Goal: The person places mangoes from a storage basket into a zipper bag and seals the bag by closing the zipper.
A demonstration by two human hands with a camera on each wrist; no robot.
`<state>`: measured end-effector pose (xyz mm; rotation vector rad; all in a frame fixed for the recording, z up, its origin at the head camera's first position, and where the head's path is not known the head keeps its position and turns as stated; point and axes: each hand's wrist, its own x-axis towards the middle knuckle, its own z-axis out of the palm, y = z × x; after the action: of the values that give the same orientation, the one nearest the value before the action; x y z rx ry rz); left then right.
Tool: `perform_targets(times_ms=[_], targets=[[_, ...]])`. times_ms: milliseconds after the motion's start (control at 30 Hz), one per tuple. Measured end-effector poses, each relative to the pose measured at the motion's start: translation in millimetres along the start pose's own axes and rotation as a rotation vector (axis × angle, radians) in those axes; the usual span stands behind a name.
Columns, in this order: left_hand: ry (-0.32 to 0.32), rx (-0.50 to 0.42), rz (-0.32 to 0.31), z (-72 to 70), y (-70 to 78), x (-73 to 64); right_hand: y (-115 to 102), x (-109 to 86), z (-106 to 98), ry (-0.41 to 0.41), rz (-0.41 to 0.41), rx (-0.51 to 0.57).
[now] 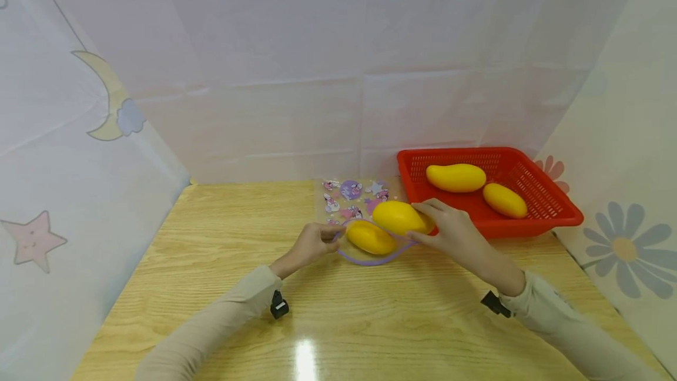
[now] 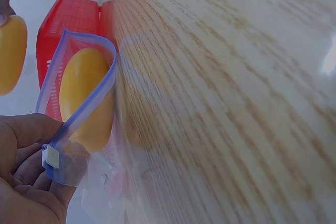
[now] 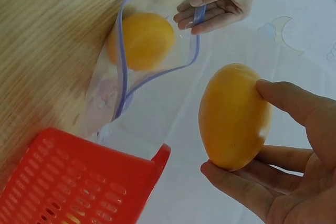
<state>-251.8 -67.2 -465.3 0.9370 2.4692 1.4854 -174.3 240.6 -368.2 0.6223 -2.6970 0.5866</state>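
A clear zip bag (image 1: 365,263) with a purple rim and cartoon prints lies on the table, its mouth held apart. Inside it sits one yellow mango (image 1: 370,237). My left hand (image 1: 312,244) pinches the bag's rim at the left, beside the white slider (image 2: 51,157). My right hand (image 1: 449,231) grips a second mango (image 3: 234,116) between thumb and fingers, just above the bag's right side. In the right wrist view this mango is apart from the bag's mouth.
A red plastic basket (image 1: 529,228) stands at the back right, holding a long mango (image 1: 456,177) and a smaller mango (image 1: 505,200). Cloth-covered walls rise behind the wooden table (image 1: 211,287) and on both sides.
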Motion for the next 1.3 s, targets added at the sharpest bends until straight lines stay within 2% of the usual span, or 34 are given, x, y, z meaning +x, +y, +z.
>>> perform_targets(times_ms=[567,800,967,1300], targets=[[0.003,0.005,-0.005,0.5,-1.0,0.2,-11.5,-4.6,15.6,-0.007,-0.1,0.035],[0.002,0.012,0.042,0.2,-1.8,-1.0,-12.0,-5.4,26.4,-0.034,-0.078,0.04],[0.01,0.031,0.085,-0.3,-1.3,-1.9,-14.1,-7.0,34.6,-0.052,-0.101,0.028],[0.006,0.02,0.005,0.7,-0.3,-0.4,-15.6,-10.5,45.6,-0.077,-0.09,0.025]])
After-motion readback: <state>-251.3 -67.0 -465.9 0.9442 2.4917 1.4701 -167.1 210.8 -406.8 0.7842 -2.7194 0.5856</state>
